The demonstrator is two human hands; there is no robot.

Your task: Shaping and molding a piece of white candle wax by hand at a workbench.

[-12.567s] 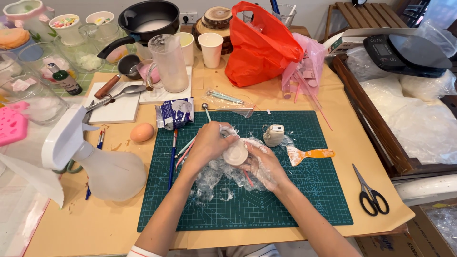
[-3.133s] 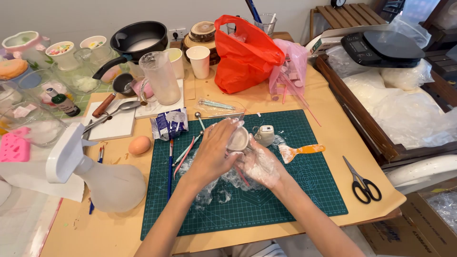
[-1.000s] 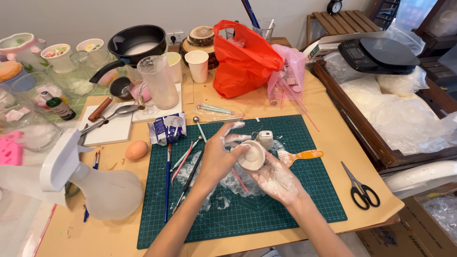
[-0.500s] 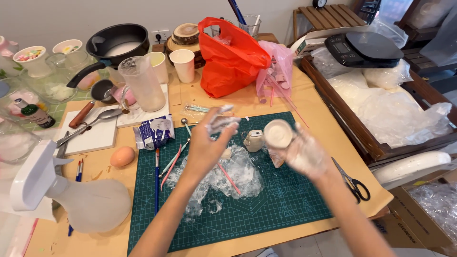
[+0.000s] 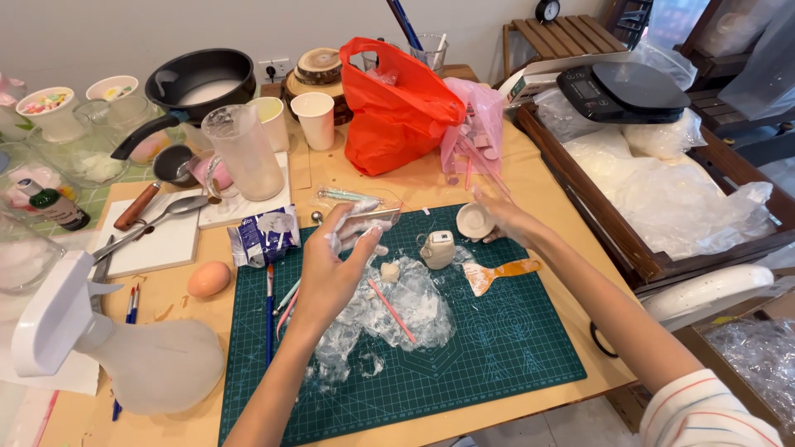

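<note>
A crowded wooden craft table (image 5: 530, 178) fills the frame, with a dark green cutting mat (image 5: 497, 348) across its lower middle and a white wall behind.

The right hand (image 5: 501, 219) reaches to the upper right part of the mat and grasps a small round white disc (image 5: 474, 221), pinched at its edge and turned so its flat face looks toward the camera. That disc lies right of centre, just left of the right hand's fingers and well apart from the left hand; the right hand is plainly the nearer one.

The left hand (image 5: 335, 265) hovers over the mat's centre left, fingers spread and released, dusted white, holding nothing. Below and right of it lies crumpled clear plastic film (image 5: 389, 319), with a thin pink stick (image 5: 391, 309) slanting across it from upper left to lower right.

Between the two hands stand a small pale lump (image 5: 389, 271) and a little cream pot (image 5: 438, 249). An orange-handled scraper (image 5: 499, 272) lies below the right wrist, its handle pointing right.

At centre left of the frame sit an egg (image 5: 208, 279) and a blue and white packet (image 5: 265, 234); an orange plastic bag (image 5: 397, 108) stands at top centre.
</note>
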